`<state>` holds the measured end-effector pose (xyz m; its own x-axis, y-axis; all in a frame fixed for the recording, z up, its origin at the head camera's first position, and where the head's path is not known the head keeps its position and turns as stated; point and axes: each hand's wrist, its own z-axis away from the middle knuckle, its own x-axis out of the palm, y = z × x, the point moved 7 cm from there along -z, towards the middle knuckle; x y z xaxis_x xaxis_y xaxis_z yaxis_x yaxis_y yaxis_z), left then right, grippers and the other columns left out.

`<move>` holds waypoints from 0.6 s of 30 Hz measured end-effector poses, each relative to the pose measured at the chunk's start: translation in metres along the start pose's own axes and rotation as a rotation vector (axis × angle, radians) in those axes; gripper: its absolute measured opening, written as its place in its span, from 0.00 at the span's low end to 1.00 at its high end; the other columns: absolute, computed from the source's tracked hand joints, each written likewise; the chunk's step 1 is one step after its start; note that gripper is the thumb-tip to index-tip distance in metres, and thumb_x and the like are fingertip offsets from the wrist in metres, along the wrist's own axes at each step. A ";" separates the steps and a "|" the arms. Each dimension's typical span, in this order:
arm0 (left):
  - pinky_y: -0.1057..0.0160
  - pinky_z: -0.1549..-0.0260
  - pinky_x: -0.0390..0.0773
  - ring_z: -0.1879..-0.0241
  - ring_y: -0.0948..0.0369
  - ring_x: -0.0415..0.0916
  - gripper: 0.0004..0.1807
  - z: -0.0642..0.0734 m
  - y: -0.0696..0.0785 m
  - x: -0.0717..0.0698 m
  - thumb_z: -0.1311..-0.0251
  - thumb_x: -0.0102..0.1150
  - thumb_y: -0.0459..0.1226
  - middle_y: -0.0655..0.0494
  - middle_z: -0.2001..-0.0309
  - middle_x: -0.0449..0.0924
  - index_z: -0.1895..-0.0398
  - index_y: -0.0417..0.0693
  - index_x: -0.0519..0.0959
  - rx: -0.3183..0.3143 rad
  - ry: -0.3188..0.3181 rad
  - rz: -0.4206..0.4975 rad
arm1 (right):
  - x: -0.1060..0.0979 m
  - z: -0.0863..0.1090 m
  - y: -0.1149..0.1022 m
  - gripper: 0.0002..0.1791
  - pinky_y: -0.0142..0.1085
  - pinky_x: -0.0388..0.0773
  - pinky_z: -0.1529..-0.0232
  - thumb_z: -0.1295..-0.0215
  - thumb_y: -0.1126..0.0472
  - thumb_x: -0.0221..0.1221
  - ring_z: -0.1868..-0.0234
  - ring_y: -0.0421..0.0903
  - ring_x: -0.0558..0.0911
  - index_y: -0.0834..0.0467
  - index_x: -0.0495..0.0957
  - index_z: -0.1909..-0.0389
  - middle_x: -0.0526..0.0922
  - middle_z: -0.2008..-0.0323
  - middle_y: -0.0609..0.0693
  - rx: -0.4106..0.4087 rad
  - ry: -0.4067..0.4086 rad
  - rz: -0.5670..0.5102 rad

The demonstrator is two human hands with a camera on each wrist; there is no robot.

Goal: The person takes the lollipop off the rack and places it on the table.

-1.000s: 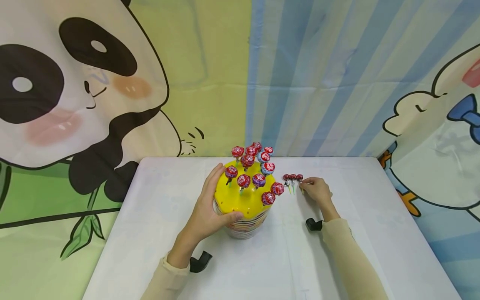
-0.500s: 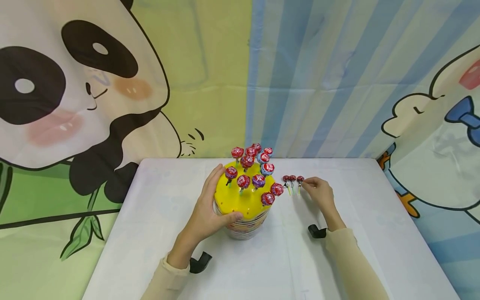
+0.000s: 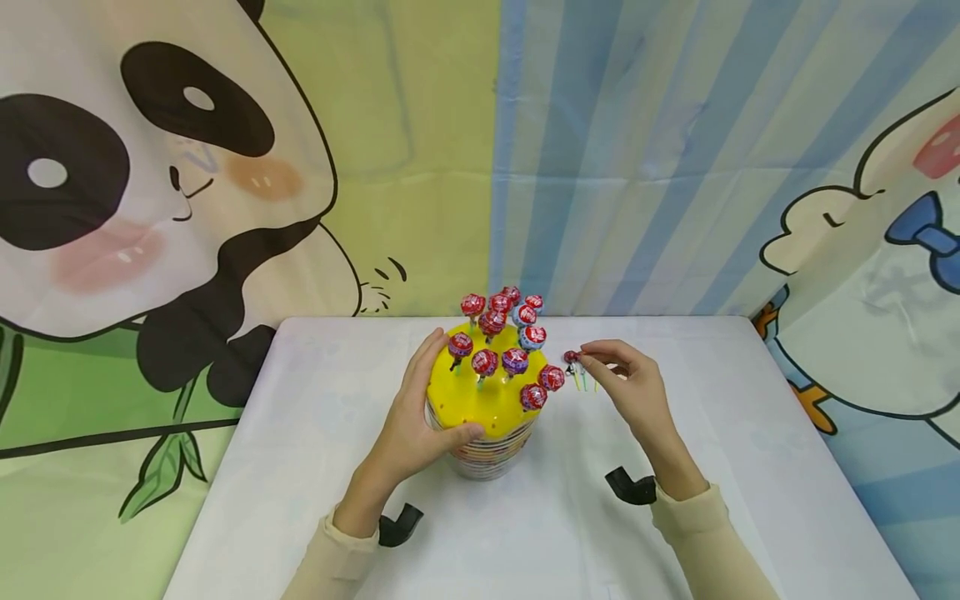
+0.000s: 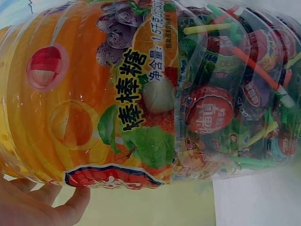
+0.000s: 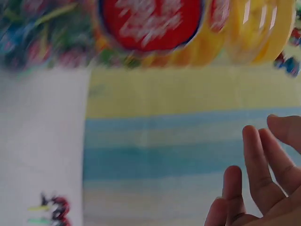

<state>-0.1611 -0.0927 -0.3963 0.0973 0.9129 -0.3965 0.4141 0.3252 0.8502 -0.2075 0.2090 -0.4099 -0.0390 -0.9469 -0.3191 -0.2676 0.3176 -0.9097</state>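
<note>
A clear ribbed plastic jar (image 4: 141, 89) full of lollipops stands on the white table, with lollipops stuck upright in its yellow lid (image 3: 480, 408). My left hand (image 3: 420, 408) grips the lid end, thumb at the near edge and fingers around the far left side. To the right of the jar, a few loose lollipops (image 3: 572, 357) lie in a row, partly covered by my right hand (image 3: 630, 379) in the head view. In the right wrist view, that hand's fingers (image 5: 254, 155) are extended and raised off the table, holding nothing.
Several red, blue and purple wrapped lollipops (image 3: 515, 361) project from the lid, some leaning out over its right edge. A striped and cartoon-printed cloth (image 3: 645, 167) hangs along the back edge of the white table (image 3: 697, 417). Black straps (image 3: 630, 486) jut from both wrists.
My right hand has let go of the rightmost loose lollipop after shifting it slightly, then risen and moved left over the row. The left hand keeps its hold on the jar.
</note>
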 end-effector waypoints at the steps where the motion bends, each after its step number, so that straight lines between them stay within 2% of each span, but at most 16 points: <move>1: 0.37 0.33 0.57 0.24 0.58 0.47 0.58 0.000 0.000 0.000 0.53 0.76 0.56 0.68 0.21 0.42 0.21 0.72 0.50 0.001 -0.001 -0.001 | 0.003 0.003 -0.010 0.12 0.36 0.73 0.58 0.32 0.63 0.64 0.53 0.44 0.79 0.61 0.84 0.50 0.85 0.52 0.57 -0.033 -0.017 -0.037; 6: 0.38 0.32 0.57 0.24 0.59 0.47 0.58 0.000 0.001 0.000 0.53 0.76 0.57 0.66 0.21 0.43 0.21 0.72 0.50 0.008 0.002 0.002 | 0.019 0.016 -0.052 0.13 0.36 0.74 0.54 0.33 0.73 0.61 0.51 0.50 0.78 0.65 0.82 0.49 0.84 0.53 0.59 -0.196 -0.125 -0.200; 10: 0.39 0.32 0.57 0.24 0.59 0.47 0.58 0.000 0.002 -0.001 0.53 0.75 0.58 0.64 0.21 0.43 0.21 0.69 0.51 0.018 0.008 0.004 | 0.029 0.024 -0.072 0.16 0.38 0.73 0.51 0.37 0.78 0.61 0.50 0.53 0.75 0.66 0.82 0.50 0.84 0.55 0.57 -0.297 -0.178 -0.290; 13: 0.39 0.32 0.57 0.24 0.59 0.47 0.58 0.000 0.002 0.000 0.53 0.75 0.58 0.65 0.21 0.43 0.21 0.69 0.51 0.020 0.008 0.007 | 0.035 0.027 -0.078 0.17 0.39 0.72 0.49 0.39 0.81 0.60 0.50 0.52 0.74 0.66 0.82 0.50 0.84 0.56 0.56 -0.344 -0.207 -0.328; 18: 0.38 0.32 0.57 0.24 0.58 0.47 0.57 0.000 0.001 0.000 0.52 0.75 0.58 0.66 0.21 0.43 0.21 0.71 0.51 0.017 0.005 0.009 | 0.041 0.029 -0.080 0.17 0.39 0.72 0.45 0.40 0.81 0.61 0.51 0.52 0.74 0.65 0.83 0.52 0.85 0.56 0.55 -0.352 -0.240 -0.331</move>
<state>-0.1608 -0.0924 -0.3958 0.0966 0.9169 -0.3873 0.4281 0.3130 0.8478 -0.1593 0.1465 -0.3577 0.3126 -0.9423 -0.1196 -0.5363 -0.0712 -0.8410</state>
